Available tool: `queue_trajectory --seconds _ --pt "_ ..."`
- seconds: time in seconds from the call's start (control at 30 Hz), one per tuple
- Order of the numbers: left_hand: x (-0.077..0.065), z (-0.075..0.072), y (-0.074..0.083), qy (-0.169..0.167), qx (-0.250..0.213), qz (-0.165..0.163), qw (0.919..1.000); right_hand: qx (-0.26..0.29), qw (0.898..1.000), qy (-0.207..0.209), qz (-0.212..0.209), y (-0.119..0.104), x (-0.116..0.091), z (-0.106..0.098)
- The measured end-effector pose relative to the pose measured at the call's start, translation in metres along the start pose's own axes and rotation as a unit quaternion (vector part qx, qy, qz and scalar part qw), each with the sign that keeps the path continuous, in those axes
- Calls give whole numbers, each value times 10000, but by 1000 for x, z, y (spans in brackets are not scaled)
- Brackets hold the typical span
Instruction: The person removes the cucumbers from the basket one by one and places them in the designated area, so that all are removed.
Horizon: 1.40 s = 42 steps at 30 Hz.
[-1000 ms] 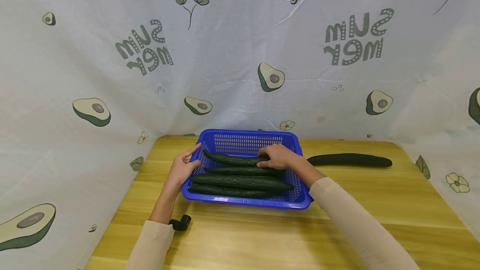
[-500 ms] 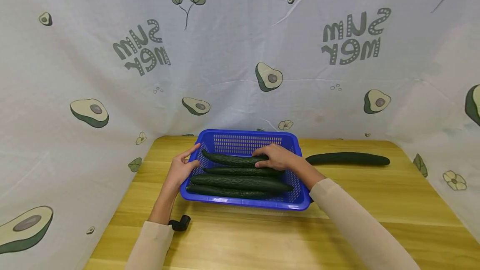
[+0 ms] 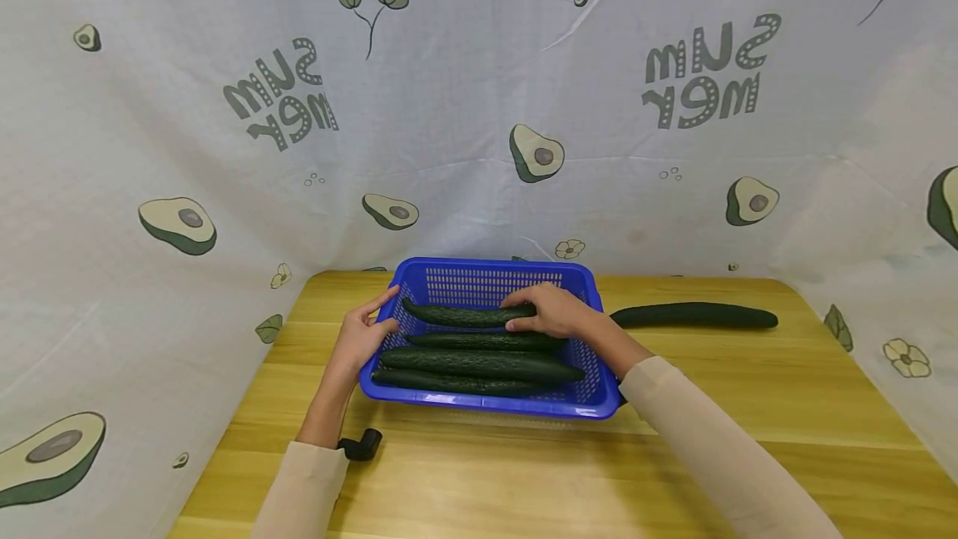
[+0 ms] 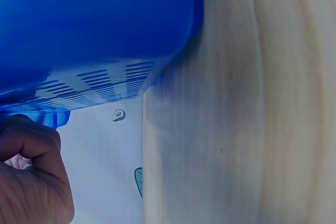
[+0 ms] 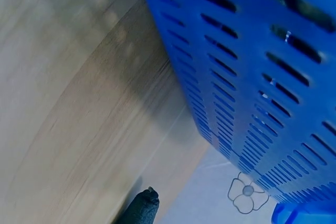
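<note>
The left hand (image 3: pixel 361 339) pinches the left rim of a blue rectangular slotted plastic basket (image 3: pixel 490 403); inside lie four long dark-green cucumbers (image 3: pixel 479 363); the right hand (image 3: pixel 552 311) grips the rearmost cucumber (image 3: pixel 458 317) near its right end; a fifth dark-green cucumber (image 3: pixel 696 315) lies farther right on the yellow wood-grain table (image 3: pixel 793 389).

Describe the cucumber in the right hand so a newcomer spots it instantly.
On the wooden table sits a blue basket. Inside, look past the three nearer cucumbers to the farthest cucumber. Unlike its neighbours, it is gripped by the right hand.
</note>
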State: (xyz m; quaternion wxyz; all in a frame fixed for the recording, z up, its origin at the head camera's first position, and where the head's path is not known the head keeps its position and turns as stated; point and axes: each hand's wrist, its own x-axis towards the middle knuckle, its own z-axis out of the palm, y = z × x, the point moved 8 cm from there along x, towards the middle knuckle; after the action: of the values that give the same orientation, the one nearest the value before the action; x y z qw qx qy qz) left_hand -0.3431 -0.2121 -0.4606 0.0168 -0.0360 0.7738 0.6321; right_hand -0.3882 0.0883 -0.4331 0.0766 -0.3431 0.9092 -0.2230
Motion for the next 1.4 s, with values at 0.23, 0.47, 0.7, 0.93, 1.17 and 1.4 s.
queue_trajectory --seconds 0.23,0.47,0.7,0.93,1.17,1.4 --pt "1 -1 -1 33 -31 -41 10000 12 9993 360 -26 -2 -2 -6" --pt "1 0 -1 -58 -76 -186 9998 -91 9983 562 -98 -5 -4 -8" --pt "-2 0 6 -101 -51 -292 9995 -222 9962 826 -180 -8 -7 -13" --pt "2 -1 -3 65 -88 -202 9997 -524 9921 1122 -178 -12 -10 -17" --pt "3 -1 -3 85 -7 -221 9997 -737 9868 1424 -243 -15 -14 -23" --pt "6 1 -3 3 -61 -210 9998 -998 9789 1758 -292 -18 -17 -29"
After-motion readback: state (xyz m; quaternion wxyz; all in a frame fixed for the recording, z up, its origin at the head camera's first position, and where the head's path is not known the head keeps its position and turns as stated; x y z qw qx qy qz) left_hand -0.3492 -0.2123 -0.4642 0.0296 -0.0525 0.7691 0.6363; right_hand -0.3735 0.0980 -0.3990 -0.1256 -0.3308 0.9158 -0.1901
